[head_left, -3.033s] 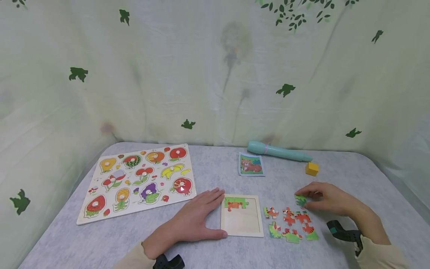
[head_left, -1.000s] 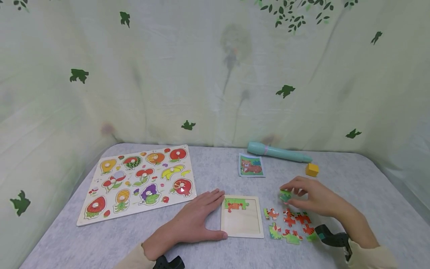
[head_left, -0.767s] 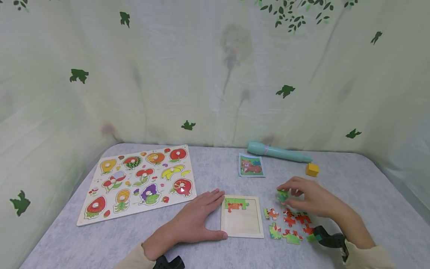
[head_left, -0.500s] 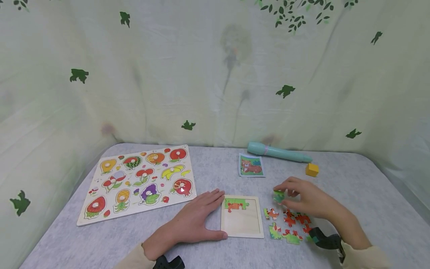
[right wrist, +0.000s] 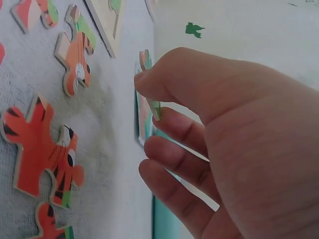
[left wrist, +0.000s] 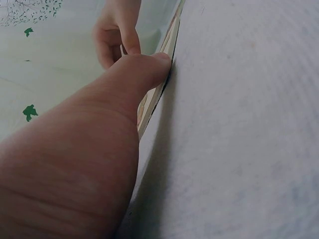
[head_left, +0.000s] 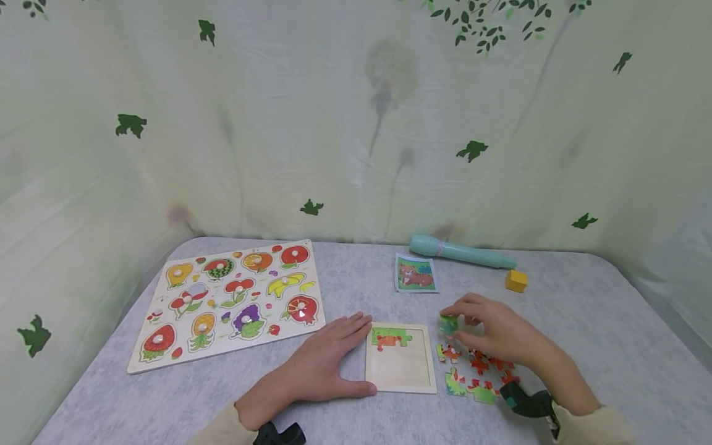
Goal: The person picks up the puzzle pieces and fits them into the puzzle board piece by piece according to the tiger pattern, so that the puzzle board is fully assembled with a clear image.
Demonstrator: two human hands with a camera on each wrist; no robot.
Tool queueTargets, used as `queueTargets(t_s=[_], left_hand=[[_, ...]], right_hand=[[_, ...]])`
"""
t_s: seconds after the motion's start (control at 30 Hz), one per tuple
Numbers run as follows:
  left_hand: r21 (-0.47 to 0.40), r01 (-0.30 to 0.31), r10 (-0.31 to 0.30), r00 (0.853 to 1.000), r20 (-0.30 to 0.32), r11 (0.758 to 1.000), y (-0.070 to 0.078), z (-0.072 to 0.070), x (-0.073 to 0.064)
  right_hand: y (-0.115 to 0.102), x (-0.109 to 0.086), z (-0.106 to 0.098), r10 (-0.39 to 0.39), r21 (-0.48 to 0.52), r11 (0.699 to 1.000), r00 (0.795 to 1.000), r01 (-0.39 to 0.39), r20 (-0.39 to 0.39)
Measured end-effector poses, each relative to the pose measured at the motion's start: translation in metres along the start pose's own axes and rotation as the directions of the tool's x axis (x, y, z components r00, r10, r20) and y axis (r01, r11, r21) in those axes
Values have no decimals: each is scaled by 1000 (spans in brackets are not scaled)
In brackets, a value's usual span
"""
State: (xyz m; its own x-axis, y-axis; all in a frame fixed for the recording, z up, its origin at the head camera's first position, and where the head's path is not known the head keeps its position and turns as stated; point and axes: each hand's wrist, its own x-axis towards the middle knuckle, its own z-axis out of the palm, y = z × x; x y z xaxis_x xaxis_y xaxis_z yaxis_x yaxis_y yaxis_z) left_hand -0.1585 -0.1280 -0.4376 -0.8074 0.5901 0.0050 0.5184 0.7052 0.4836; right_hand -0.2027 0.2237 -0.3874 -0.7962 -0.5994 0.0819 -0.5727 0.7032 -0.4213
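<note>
A green jigsaw piece [head_left: 448, 324] is pinched between thumb and index finger of my right hand [head_left: 492, 324], raised above the table just right of the wooden puzzle tray [head_left: 400, 389]. In the right wrist view the held jigsaw piece [right wrist: 155, 109] is seen nearly edge-on. My left hand [head_left: 319, 364] lies flat with fingers stretched, thumb and fingertips touching the tray's left edge. Joined green and orange pieces [head_left: 389, 337] sit in the tray's upper left. Loose tiger-patterned pieces [head_left: 455, 382] lie right of the tray, some partly hidden by the right hand and wrist.
A fruit peg puzzle board [head_left: 267, 337] lies at the left. Behind the tray is a small bear picture card [head_left: 416, 274]. A teal marker-shaped stick [head_left: 461, 252] and a yellow cube [head_left: 516, 280] lie at the back right, before a leaf-printed curtain [head_left: 345, 123].
My right hand has carried the green jigsaw piece leftward from beyond the loose pieces to near the tray's right edge. The left hand and the tray stay in place.
</note>
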Motion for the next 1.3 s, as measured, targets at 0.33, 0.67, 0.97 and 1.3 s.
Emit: queueTargets(t_s=[0.33, 0.67, 0.97, 1.3], left_hand=[[-3, 0, 0, 1000, -3, 1000, 0, -1, 0], [-15, 3, -3, 1000, 3, 1000, -1, -1, 0], [-15, 7, -7, 1000, 6, 1000, 0, -1, 0], [-15, 5, -5, 1000, 8, 1000, -1, 0, 0]], right_hand=[[-9, 4, 6, -16, -7, 1000, 1000, 16, -6], [-15, 8, 15, -44, 3, 999, 999, 44, -15], [-20, 11, 23, -115, -33, 993, 991, 113, -75], [-24, 15, 33, -102, -34, 994, 990, 99, -101]])
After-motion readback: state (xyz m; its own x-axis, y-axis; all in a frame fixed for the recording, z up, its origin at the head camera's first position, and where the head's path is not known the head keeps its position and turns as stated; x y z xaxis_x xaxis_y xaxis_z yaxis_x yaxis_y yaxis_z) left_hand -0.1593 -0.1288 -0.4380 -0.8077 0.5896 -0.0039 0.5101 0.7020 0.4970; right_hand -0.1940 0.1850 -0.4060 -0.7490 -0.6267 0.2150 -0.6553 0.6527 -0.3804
